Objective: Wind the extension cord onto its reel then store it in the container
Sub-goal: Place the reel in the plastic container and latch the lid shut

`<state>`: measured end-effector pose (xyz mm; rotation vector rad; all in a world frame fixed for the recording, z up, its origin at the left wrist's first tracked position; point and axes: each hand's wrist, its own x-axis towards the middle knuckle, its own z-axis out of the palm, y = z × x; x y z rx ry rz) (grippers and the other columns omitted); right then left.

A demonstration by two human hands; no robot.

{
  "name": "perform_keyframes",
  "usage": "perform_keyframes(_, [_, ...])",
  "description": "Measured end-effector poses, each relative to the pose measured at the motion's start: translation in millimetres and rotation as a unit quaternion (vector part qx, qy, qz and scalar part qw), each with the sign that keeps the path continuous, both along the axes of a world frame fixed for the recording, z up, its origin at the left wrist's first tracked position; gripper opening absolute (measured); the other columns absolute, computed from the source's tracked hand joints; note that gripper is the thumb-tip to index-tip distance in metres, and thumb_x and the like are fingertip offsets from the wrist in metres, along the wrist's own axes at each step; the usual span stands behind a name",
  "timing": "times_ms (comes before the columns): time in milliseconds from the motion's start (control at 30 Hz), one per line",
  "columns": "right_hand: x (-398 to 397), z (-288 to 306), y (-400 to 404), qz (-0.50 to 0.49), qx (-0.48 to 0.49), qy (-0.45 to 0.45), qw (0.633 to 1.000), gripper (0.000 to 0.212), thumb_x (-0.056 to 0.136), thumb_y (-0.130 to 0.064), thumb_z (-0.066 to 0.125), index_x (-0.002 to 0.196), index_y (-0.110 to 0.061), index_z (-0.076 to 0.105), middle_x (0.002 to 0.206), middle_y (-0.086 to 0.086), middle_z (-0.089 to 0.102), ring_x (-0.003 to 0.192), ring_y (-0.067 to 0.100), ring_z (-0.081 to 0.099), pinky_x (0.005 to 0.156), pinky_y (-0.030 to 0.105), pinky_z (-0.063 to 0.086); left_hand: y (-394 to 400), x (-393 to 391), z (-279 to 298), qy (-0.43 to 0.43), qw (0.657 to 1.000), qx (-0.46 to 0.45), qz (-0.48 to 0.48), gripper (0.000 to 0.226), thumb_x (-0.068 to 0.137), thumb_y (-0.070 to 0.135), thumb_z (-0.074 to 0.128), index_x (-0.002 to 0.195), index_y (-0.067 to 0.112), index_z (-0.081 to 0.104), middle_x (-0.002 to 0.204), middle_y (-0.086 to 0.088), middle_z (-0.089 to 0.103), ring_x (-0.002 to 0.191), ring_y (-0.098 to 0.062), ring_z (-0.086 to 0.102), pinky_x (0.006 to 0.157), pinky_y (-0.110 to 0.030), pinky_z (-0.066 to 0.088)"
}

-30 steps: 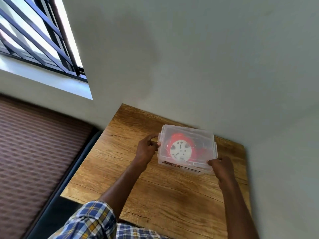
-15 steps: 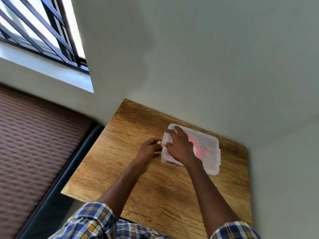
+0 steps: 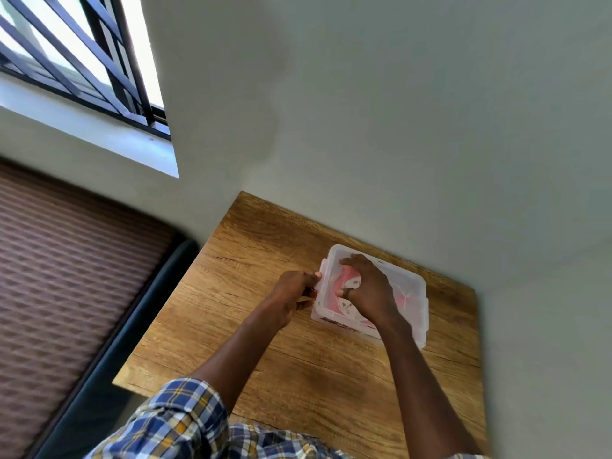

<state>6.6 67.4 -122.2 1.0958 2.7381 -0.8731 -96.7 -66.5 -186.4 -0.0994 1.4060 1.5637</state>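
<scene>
Since a moment ago, right hand [image 3: 367, 289] slid rightward across the box [image 3: 410, 289] lid, fingers flat.
Left hand [image 3: 293, 294] pinches the left clip; a half-snapped clip could let the lid spring up over the reel [image 3: 347, 281].

Both forearms reached forward, bare below rolled plaid sleeves [image 3: 185, 412]. The left hand [image 3: 291, 294] curled, its fingers pinching at the container's [image 3: 412, 286] left-side latch. The right hand [image 3: 367, 289] lay palm-down on the lid, fingers spread and pressing.
</scene>
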Motion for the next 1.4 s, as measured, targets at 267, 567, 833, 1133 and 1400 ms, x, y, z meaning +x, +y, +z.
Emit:
perform_keyframes(267, [63.3, -2.1, 39.4, -0.314, 0.182, -0.046, 0.931, 0.068, 0.089, -0.041, 0.076, 0.147, -0.019, 0.048, 0.153, 0.014, 0.045, 0.141, 0.038, 0.043, 0.108, 0.058, 0.042, 47.8, 8.3, 26.4, 0.45, 0.872, -0.171, -0.09, 0.075, 0.095, 0.046, 0.073, 0.153, 0.01, 0.04, 0.151, -0.015, 0.045, 0.136, -0.037, 0.046, 0.104, -0.052, 0.049])
perform_keyframes(567, [105.9, -32.9, 64.0, -0.459, -0.06, 0.177, 0.869, 0.029, 0.091, -0.042, 0.076, 0.093, -0.014, 0.083, 0.075, -0.008, 0.068, 0.072, 0.01, 0.064, 0.063, 0.025, 0.044, 65.0, 20.1, -0.1, 0.492, 0.855, -0.139, -0.084, 0.076, 0.096, 0.041, 0.073, 0.159, 0.024, 0.035, 0.148, -0.011, 0.05, 0.122, -0.035, 0.06, 0.091, -0.045, 0.057])
perform_keyframes(833, [110.2, -31.9, 95.9, -0.497, -0.27, 0.173, 0.807, 0.025, 0.085, -0.031, 0.085, 0.091, -0.009, 0.075, 0.096, 0.009, 0.077, 0.086, 0.028, 0.072, 0.065, 0.035, 0.057, 65.5, 20.6, -1.7, 0.5, 0.851, -0.144, -0.078, 0.073, 0.095, 0.044, 0.075, 0.156, 0.028, 0.038, 0.148, -0.011, 0.052, 0.123, -0.033, 0.059, 0.083, -0.035, 0.047])
perform_keyframes(1133, [117.7, -64.6, 43.1, -0.226, 0.146, 0.073, 0.96, 0.062, 0.105, -0.048, 0.031, 0.162, -0.022, 0.027, 0.169, 0.003, 0.027, 0.153, 0.029, 0.028, 0.114, 0.061, 0.032, 70.3, 38.9, 10.2, 0.693, 0.65, -0.222, -0.22, 0.06, 0.109, 0.036, 0.044, 0.164, 0.019, 0.027, 0.173, -0.009, 0.026, 0.16, -0.035, 0.017, 0.127, -0.057, 0.024])
perform_keyframes(1400, [65.1, -61.1, 46.7, -0.014, 0.203, -0.007, 0.979, 0.072, 0.104, -0.062, 0.006, 0.166, -0.024, 0.006, 0.174, -0.004, 0.003, 0.161, 0.019, 0.0, 0.126, 0.061, 0.007, 70.7, 38.2, 3.6, 0.709, 0.618, -0.24, -0.241, 0.06, 0.111, 0.037, 0.031, 0.166, 0.016, 0.023, 0.176, -0.007, 0.019, 0.162, -0.03, 0.011, 0.13, -0.054, 0.011])
